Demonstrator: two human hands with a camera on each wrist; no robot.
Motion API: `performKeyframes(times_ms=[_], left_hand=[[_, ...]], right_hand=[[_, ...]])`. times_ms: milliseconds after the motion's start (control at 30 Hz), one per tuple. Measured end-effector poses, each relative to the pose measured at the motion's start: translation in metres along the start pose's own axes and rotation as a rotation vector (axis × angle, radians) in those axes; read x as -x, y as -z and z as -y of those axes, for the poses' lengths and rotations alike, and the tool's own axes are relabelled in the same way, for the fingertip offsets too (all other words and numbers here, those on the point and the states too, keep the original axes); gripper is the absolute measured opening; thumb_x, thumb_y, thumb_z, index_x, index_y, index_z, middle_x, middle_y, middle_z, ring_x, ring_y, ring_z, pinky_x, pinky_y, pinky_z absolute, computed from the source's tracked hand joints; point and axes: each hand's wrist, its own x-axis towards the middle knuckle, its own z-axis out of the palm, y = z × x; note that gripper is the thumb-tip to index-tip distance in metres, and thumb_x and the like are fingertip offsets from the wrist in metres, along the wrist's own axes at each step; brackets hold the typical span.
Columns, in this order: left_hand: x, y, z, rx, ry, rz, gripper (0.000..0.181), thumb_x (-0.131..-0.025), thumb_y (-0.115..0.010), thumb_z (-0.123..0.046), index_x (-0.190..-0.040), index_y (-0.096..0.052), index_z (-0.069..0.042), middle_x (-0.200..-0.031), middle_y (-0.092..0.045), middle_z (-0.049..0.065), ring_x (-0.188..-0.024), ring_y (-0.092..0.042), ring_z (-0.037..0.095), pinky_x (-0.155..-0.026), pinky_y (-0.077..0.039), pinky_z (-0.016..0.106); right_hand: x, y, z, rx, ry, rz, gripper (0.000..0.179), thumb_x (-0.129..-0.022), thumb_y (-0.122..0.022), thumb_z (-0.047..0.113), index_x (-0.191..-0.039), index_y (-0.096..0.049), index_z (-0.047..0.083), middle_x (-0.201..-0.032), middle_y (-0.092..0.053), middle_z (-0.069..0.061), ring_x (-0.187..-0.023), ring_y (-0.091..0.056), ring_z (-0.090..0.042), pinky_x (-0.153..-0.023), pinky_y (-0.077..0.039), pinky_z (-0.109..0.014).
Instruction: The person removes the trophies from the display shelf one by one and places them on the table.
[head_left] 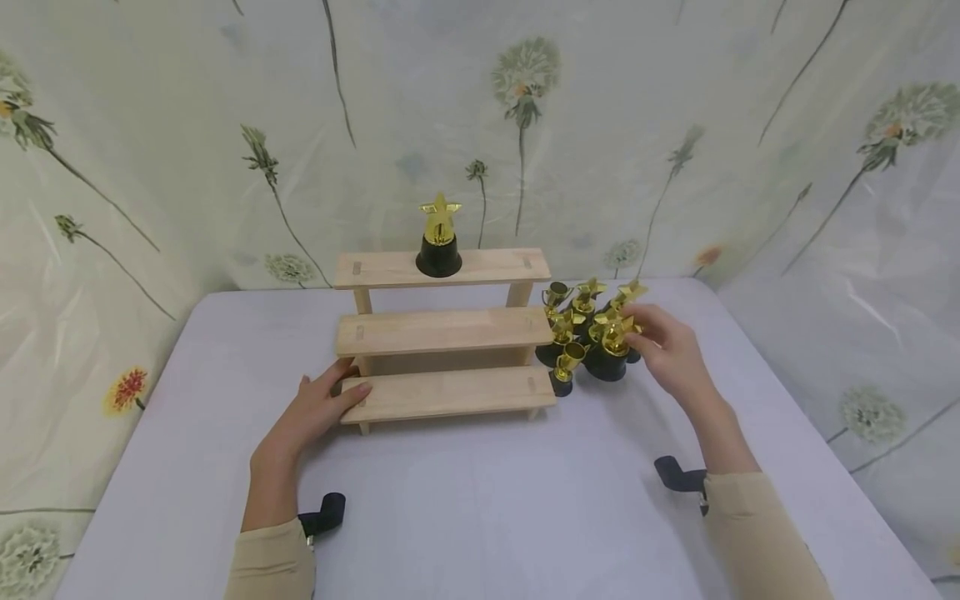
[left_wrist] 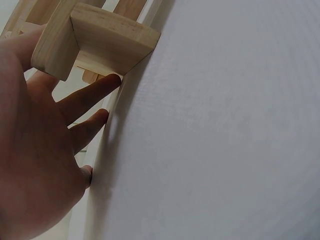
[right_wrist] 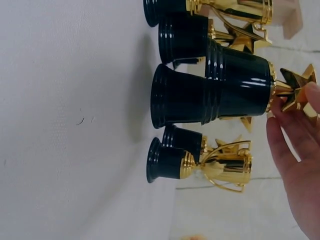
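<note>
A three-step wooden stand (head_left: 447, 332) stands on the white table, with a gold star trophy (head_left: 438, 233) on its top step. My left hand (head_left: 318, 408) grips the left end of the lowest step (head_left: 450, 393), thumb on top. In the left wrist view, its other fingers (left_wrist: 90, 97) spread down by the step's leg, fingertips at the tabletop. With my right hand (head_left: 671, 350) I pinch another star trophy (right_wrist: 240, 80) by its gold star. In the right wrist view its black base sits higher than those of the trophies around it.
Several gold trophies with black bases cluster right of the stand, among them a two-handled cup (head_left: 570, 358) at the front and another cup (head_left: 556, 294) at the back. A flower-printed sheet (head_left: 600, 125) hangs behind the table (head_left: 465, 500).
</note>
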Motion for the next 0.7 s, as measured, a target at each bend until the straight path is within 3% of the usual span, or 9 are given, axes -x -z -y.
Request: performKeyframes(times_ms=[467, 600, 700], left_hand=[[0.001, 0.001, 0.0, 0.002, -0.008, -0.003, 0.084, -0.093, -0.048, -0.069, -0.159, -0.022, -0.025, -0.161, -0.035, 0.007, -0.147, 0.009, 0.059, -0.113, -0.002, 0.078], [0.0, 0.0, 0.001, -0.001, -0.012, -0.007, 0.084, -0.093, -0.049, -0.069, -0.159, -0.023, -0.025, -0.161, -0.037, 0.007, -0.147, 0.008, 0.058, -0.114, -0.001, 0.078], [-0.002, 0.0, 0.002, -0.002, -0.015, -0.012, 0.084, -0.092, -0.049, -0.069, -0.159, -0.022, -0.026, -0.16, -0.038, 0.007, -0.148, 0.007, 0.058, -0.114, -0.001, 0.077]], right_hand=[[0.003, -0.008, -0.003, -0.002, -0.026, 0.069, 0.036, -0.091, -0.064, -0.005, -0.125, -0.062, 0.007, -0.126, -0.065, -0.015, -0.109, -0.065, -0.035, -0.082, -0.045, -0.002], [0.005, -0.011, -0.008, -0.007, -0.022, 0.091, 0.037, -0.09, -0.065, -0.005, -0.125, -0.063, 0.006, -0.124, -0.067, -0.016, -0.109, -0.066, -0.034, -0.082, -0.046, -0.002], [0.007, -0.014, -0.013, -0.004, -0.007, 0.104, 0.038, -0.089, -0.066, -0.006, -0.125, -0.063, 0.006, -0.124, -0.068, -0.015, -0.107, -0.067, -0.019, -0.084, -0.046, -0.002]])
